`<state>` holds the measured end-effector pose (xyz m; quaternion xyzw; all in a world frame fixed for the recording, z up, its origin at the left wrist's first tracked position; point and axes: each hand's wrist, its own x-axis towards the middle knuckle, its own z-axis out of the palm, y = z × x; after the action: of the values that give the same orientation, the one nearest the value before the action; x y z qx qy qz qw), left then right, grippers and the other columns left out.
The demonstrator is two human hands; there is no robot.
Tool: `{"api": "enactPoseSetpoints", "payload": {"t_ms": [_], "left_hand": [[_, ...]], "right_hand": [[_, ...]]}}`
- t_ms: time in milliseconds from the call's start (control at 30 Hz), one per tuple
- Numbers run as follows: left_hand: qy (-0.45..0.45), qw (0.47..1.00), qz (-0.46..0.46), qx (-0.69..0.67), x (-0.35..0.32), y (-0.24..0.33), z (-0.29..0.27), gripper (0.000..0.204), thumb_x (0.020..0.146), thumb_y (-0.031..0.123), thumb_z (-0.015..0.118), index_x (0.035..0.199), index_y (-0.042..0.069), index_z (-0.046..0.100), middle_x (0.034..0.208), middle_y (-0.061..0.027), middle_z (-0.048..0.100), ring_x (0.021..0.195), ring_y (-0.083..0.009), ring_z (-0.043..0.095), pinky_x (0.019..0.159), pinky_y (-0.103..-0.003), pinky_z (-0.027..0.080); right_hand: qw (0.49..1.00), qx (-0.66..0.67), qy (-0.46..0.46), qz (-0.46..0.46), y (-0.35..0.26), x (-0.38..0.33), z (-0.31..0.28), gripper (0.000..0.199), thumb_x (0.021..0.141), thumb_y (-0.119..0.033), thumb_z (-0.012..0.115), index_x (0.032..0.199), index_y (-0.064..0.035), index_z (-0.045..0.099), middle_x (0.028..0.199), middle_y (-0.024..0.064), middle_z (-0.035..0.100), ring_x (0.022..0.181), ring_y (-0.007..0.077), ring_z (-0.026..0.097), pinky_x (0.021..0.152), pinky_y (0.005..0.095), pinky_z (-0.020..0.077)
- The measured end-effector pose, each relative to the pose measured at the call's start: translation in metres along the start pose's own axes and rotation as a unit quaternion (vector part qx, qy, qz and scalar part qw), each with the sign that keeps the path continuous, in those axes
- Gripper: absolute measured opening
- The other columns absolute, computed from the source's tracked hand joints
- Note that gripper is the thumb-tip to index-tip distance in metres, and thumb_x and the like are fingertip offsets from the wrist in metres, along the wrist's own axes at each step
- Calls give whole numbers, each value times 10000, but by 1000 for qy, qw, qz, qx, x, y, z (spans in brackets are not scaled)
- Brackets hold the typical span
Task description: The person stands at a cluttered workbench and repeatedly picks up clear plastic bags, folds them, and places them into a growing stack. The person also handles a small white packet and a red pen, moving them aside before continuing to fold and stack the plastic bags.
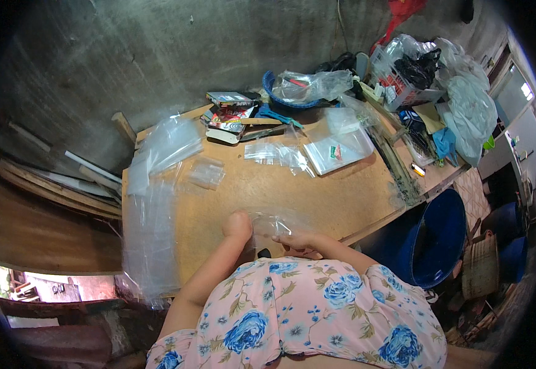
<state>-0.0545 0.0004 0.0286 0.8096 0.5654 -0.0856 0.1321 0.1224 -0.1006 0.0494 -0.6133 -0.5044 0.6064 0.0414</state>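
A clear plastic bag [272, 222] lies at the near edge of the wooden table, in front of my body. My left hand [238, 226] is closed in a fist at the bag's left edge; its fingers are mostly hidden from above. My right hand [297, 240] grips the bag's near right part, thumb on top and fingers partly hidden below. Farther in, a small flat clear bag [206, 173] lies alone. Several small clear bags [273, 154] lie spread near the middle, beside a stack of clear plastic sheets [340, 152] with a green and red label.
Large clear sheets [150, 237] cover the table's left side. At the back are small boxes [228, 117], blue-handled scissors [274, 113] and a blue basket [270, 86]. Stuffed plastic bags [465, 111] crowd the right corner. A blue barrel [439, 240] stands by the right edge.
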Motion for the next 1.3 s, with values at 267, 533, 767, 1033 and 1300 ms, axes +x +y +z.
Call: {"api": "enactPoseSetpoints", "payload": {"t_ms": [267, 533, 767, 1033, 1300], "left_hand": [[-27, 999, 27, -10, -16, 18, -4, 575, 797, 407, 534, 1243, 56, 445, 1360, -199, 325, 1152, -355, 441, 897, -477, 397], [107, 983, 147, -26, -27, 0, 46, 657, 764, 471, 540, 1328, 171, 386, 1431, -152, 209, 1305, -377, 174, 990, -600, 173], [64, 975, 210, 16, -28, -12, 13, 738, 734, 525, 551, 1350, 174, 347, 1443, -139, 198, 1326, -361, 143, 1001, -596, 140], [90, 989, 95, -70, -6, -60, 21, 558, 724, 317, 664, 1215, 133, 474, 1282, -144, 422, 1169, -341, 394, 920, -441, 363], [13, 987, 61, -151, 20, -94, 51, 210, 751, 216, 629, 892, 68, 581, 949, -132, 588, 802, -360, 572, 718, -433, 460]], "right_hand": [[979, 7, 113, -170, -27, -20, -15, 304, 860, -296, 549, 933, -4, 593, 752, 103, 604, 670, 182, 526, 618, 336, 420], [907, -129, 335, -220, 14, 29, -19, 388, 761, -82, 602, 1135, -28, 515, 1135, 200, 528, 1035, 320, 517, 888, 388, 410], [871, -277, 401, -67, 43, 23, -45, 591, 713, -250, 665, 1237, -92, 443, 1351, 182, 345, 1220, 362, 354, 993, 410, 333], [874, -376, 307, -36, 28, -4, -38, 768, 701, -524, 609, 1335, -171, 361, 1420, 159, 235, 1299, 374, 215, 1012, 563, 210], [877, -372, 303, -39, 32, -11, -11, 732, 779, -562, 474, 1380, -190, 284, 1462, 132, 145, 1347, 351, 90, 1041, 576, 101]]}}
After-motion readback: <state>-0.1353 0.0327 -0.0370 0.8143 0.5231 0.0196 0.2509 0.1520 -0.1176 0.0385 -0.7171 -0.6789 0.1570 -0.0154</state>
